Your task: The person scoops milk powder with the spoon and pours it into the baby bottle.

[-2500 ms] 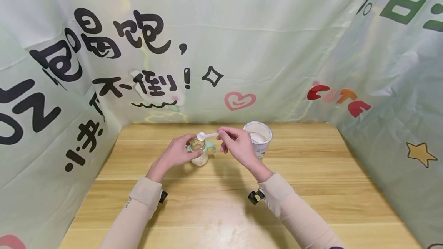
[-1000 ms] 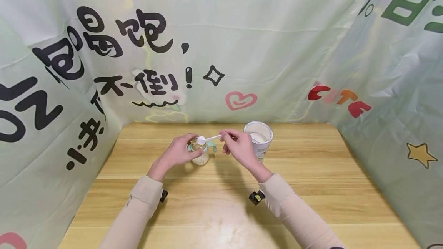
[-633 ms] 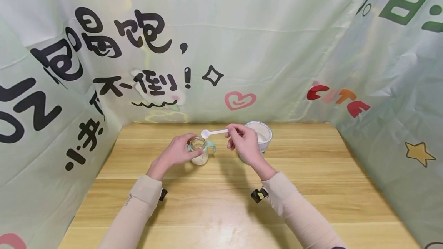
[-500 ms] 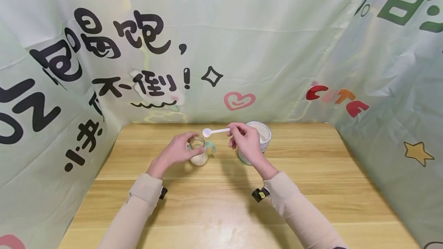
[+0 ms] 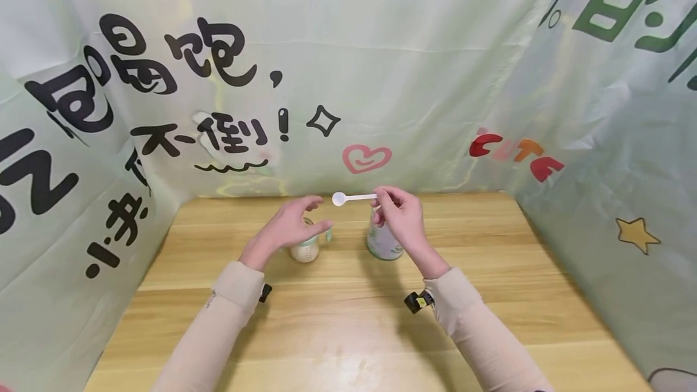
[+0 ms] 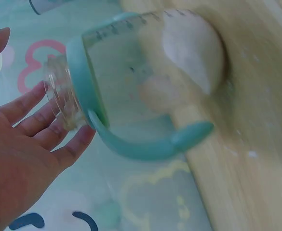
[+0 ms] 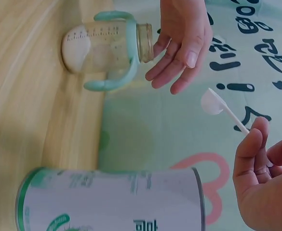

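A baby bottle (image 5: pixel 306 251) with mint-green handles stands upright on the table, uncapped. White powder (image 7: pixel 75 48) lies in its bottom. My left hand (image 5: pixel 291 222) is off the bottle, fingers and thumb spread loosely around and above its neck (image 6: pixel 63 94). Between thumb and fingers, my right hand (image 5: pixel 402 213) pinches the handle of a small white measuring scoop (image 5: pixel 339 199). The scoop is held in the air to the right of the bottle, its bowl towards the left hand. Below the right hand stands a white and green milk powder can (image 5: pixel 385 244), its mouth hidden behind that hand.
Everything stands on a wooden table (image 5: pixel 348 331) near its back edge. A pale green printed cloth (image 5: pixel 425 95) with lettering encloses the back and sides. Black wrist cameras (image 5: pixel 418 302) sit at both cuffs.
The scoop was tipped over the bottle's mouth, then moved up and right in my right hand. My left hand has let go of the bottle and risen. The head view has turned slightly right.
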Demonstrator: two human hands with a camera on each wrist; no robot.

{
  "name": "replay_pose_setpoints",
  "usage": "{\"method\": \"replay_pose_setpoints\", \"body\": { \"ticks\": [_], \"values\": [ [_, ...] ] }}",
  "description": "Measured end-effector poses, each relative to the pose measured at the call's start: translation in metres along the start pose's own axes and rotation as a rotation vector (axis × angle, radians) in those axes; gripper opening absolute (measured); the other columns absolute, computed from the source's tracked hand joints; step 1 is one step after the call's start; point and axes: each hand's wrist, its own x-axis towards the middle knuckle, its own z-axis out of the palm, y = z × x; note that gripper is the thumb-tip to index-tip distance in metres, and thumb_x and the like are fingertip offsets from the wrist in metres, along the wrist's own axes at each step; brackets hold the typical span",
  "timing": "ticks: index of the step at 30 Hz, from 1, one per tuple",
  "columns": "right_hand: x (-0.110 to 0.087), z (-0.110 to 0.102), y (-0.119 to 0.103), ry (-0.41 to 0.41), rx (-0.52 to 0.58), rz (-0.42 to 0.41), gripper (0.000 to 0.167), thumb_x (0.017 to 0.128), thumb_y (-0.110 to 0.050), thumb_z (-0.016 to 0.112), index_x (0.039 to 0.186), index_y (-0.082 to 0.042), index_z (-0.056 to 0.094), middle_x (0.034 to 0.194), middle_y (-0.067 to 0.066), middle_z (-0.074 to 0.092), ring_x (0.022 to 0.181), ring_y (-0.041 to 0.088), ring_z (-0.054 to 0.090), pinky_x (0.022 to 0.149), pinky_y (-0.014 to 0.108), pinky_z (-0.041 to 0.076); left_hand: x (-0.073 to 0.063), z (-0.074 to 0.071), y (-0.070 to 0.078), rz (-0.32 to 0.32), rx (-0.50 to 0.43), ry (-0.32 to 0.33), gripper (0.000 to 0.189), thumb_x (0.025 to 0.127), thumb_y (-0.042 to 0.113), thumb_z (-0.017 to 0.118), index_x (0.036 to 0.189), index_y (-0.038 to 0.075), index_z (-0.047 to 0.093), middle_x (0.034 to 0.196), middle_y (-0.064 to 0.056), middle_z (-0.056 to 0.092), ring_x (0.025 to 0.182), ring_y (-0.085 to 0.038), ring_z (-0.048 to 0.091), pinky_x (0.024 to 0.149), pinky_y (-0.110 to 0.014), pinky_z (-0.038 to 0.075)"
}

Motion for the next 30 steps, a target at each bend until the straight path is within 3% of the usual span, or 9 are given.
{"method": "replay_pose_setpoints", "body": {
  "ticks": [8, 30],
  "values": [
    [0.002, -0.019, -0.001, 0.043, -0.003, 0.059, 0.023, 0.106, -0.015, 0.062, 0.115, 0.004, 0.073, 0.082, 0.002, 0.070, 0.054, 0.007, 0.062, 0.054, 0.021, 0.056, 0.016, 0.010, 0.017, 0.047, -0.003, 0.003, 0.071, 0.094, 0.052, 0.075, 0.148, 0.010, 0.057, 0.145, -0.015, 0.065, 0.136, -0.032, 0.061, 0.114, -0.051, 0.050],
    [0.000, -0.060, 0.000, 0.129, -0.045, 0.075, 0.027, 0.107, -0.021, 0.063, 0.116, 0.002, 0.072, 0.083, -0.001, 0.070, 0.055, 0.007, 0.063, 0.056, 0.024, 0.058, 0.048, 0.038, 0.047, 0.093, -0.028, -0.042, 0.076, 0.094, 0.052, 0.074, 0.151, 0.006, 0.054, 0.149, -0.018, 0.062, 0.137, -0.034, 0.059, 0.117, -0.049, 0.048]
  ]
}}
